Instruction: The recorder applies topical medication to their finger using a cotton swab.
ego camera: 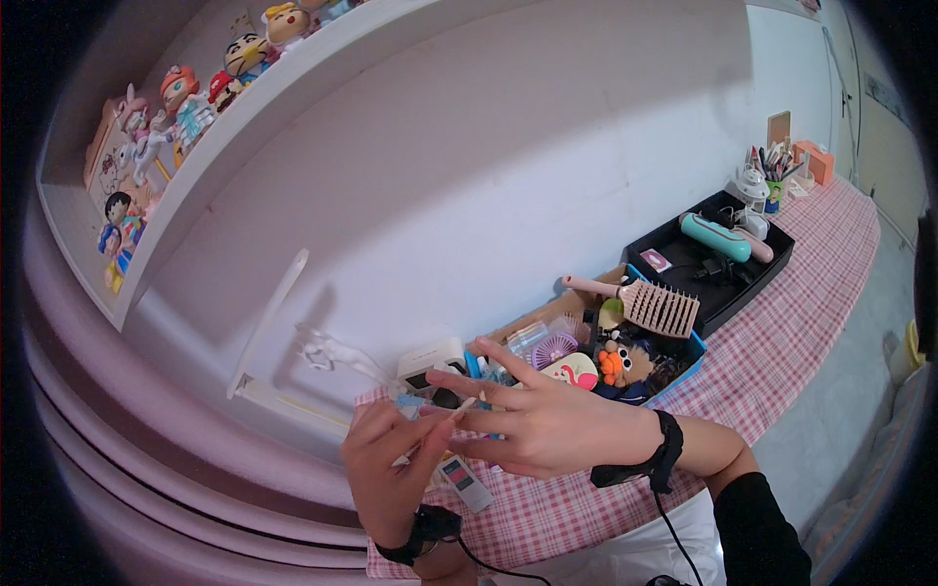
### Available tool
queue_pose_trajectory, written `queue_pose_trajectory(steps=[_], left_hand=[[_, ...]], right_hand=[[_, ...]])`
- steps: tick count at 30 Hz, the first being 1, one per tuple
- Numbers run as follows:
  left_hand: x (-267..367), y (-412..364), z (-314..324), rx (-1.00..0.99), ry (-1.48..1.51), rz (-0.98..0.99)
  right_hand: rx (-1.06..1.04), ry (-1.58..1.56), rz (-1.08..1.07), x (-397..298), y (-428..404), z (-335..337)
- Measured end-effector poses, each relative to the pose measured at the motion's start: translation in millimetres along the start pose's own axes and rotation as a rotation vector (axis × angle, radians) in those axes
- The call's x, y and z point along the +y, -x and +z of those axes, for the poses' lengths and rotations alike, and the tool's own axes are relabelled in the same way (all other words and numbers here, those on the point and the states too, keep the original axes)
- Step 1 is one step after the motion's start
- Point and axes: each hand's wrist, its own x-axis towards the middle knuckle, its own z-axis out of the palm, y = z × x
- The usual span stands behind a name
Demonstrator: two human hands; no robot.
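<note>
My left hand [392, 450] pinches a thin white stick, probably a cotton swab [462, 407], between thumb and fingers. The swab's tip comes up to the fingers of my right hand [553, 425]; whether it touches the skin I cannot tell. That right hand is held back upward with its fingers spread and grips nothing. Black straps with a cable circle both wrists. Under the hands lies a small white box [466, 485] with a dark panel, on a pink checked tablecloth [542, 520]. My fingers partly hide small items behind them.
Behind my right hand an open box [685, 373] holds a paddle hairbrush [658, 308], a plush keychain [623, 365] and trinkets. Beyond it stands a black tray [747, 297] with a turquoise device [714, 236]. A white desk lamp [271, 322] and a figurine shelf [220, 139] are at left.
</note>
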Motion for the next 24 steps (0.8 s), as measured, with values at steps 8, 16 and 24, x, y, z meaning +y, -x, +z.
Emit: queue_pose_trajectory(steps=[8,16,24], left_hand=[[-8,-1,2,0.049,-0.060,0.082],[1,0,14,-0.024,-0.014,-0.033],[13,-3,35,-0.031,0.020,-0.050]], right_hand=[[-0.070,0.096,0.028,-4,-1,4],[-0.098,0.375,0.134,4,2,6],[-0.107,0.393,0.180,3,3,2]])
